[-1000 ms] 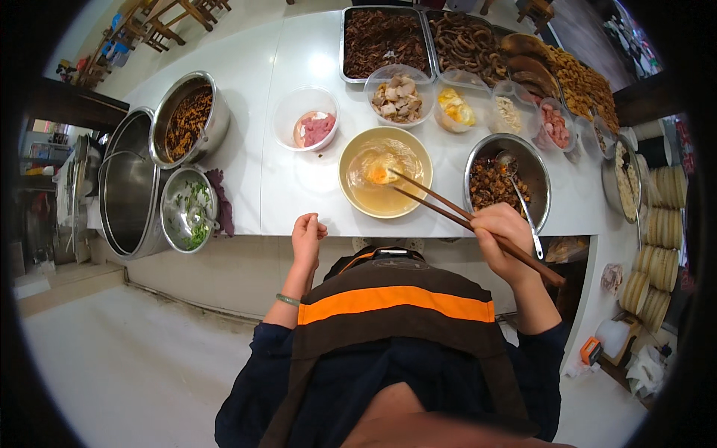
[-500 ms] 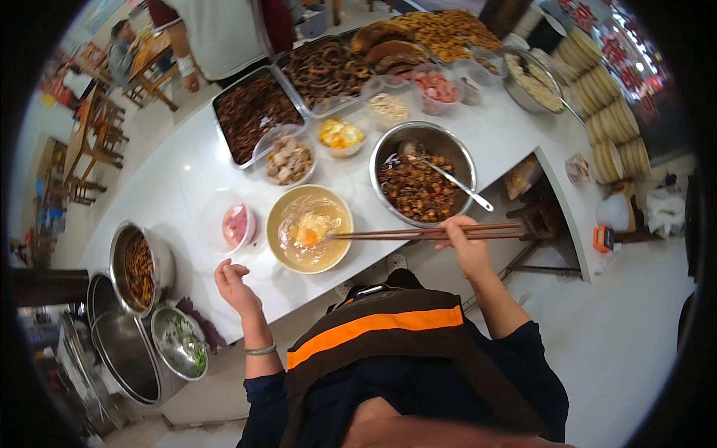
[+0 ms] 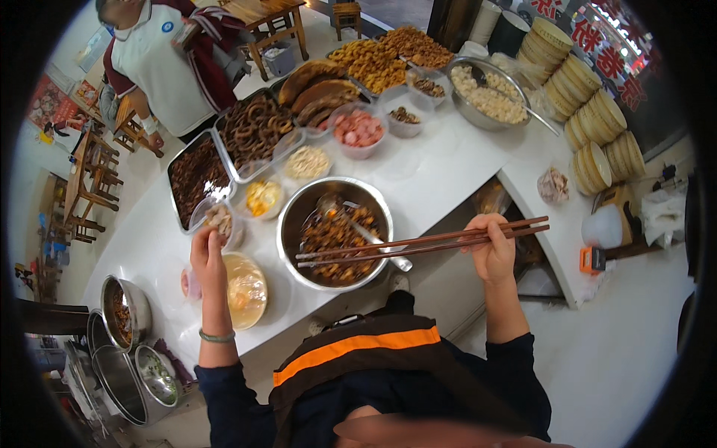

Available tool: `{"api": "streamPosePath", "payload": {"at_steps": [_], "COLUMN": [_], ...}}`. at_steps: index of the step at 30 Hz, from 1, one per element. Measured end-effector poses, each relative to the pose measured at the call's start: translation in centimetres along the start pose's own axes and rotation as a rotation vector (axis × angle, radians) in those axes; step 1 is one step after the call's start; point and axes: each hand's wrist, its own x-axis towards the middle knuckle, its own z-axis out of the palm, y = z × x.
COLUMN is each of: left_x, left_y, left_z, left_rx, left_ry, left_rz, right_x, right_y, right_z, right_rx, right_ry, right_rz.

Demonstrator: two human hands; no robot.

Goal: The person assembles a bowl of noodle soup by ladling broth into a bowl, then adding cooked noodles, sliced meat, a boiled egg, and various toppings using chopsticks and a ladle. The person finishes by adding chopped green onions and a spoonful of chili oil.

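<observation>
My right hand [image 3: 493, 250] grips a pair of long brown chopsticks [image 3: 418, 248]; their tips hover above the steel bowl [image 3: 282, 237] of dark chopped filling, where a metal spoon [image 3: 370, 237] rests. My left hand [image 3: 210, 261] is raised, its fingers drawn together at the near edge of a clear tub of pale chopped meat [image 3: 219, 219]. Whatever may be between those fingertips is too small to make out. Just right of that wrist, a yellow bowl [image 3: 258, 312] holds a raw egg in clear liquid. A tub of pink meat [image 3: 190, 284] is partly hidden behind the left hand.
Trays of dark braised food [image 3: 196, 181] and tubs of sliced pink sausage [image 3: 358, 130] line the counter's far side. Stacked round tins [image 3: 597, 119] stand at far right. Steel pots [image 3: 123, 381] sit at lower left. Another person [image 3: 160, 67] stands beyond the counter.
The chopsticks have left the egg bowl and now lie across above the filling bowl. My left hand has moved up to the meat tub and its fingers have closed. The view has shifted rightward.
</observation>
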Motion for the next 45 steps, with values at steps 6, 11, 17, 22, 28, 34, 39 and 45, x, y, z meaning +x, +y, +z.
{"api": "streamPosePath", "payload": {"at_steps": [6,11,17,22,28,34,39,45], "left_x": [12.3,20.9,23.5,23.9,24.9,25.7,26.8,27.1], "left_y": [4.3,4.4,1.4,-1.3,-1.5,-4.6,-5.4,-1.0], "left_z": [24.5,43.1,57.8,61.8,63.3,66.2,65.7,62.2], "left_rx": [0.004,0.125,0.437,0.836,1.01,0.763,0.528,0.305], "left_ry": [-0.23,-0.425,-0.427,-0.682,-0.691,-0.367,-0.495,-0.301], "left_rz": [0.075,-0.14,-0.019,0.101,-0.1,-0.348,-0.555,-0.339], "right_x": [5.6,3.9,-0.3,-1.5,-0.8,0.0,-0.3,0.7], "right_y": [-3.2,-3.6,-3.9,-4.1,-4.0,-3.4,-4.0,-3.7], "right_z": [-14.9,-23.5,-29.8,-32.3,-33.6,-33.9,-33.7,-32.8], "right_rx": [-0.003,0.016,0.042,0.043,0.055,0.032,-0.009,0.026], "right_ry": [0.186,0.391,0.651,0.745,0.82,0.779,0.852,0.744], "right_rz": [-0.025,-0.027,-0.033,-0.034,-0.033,-0.024,0.0,-0.022]}}
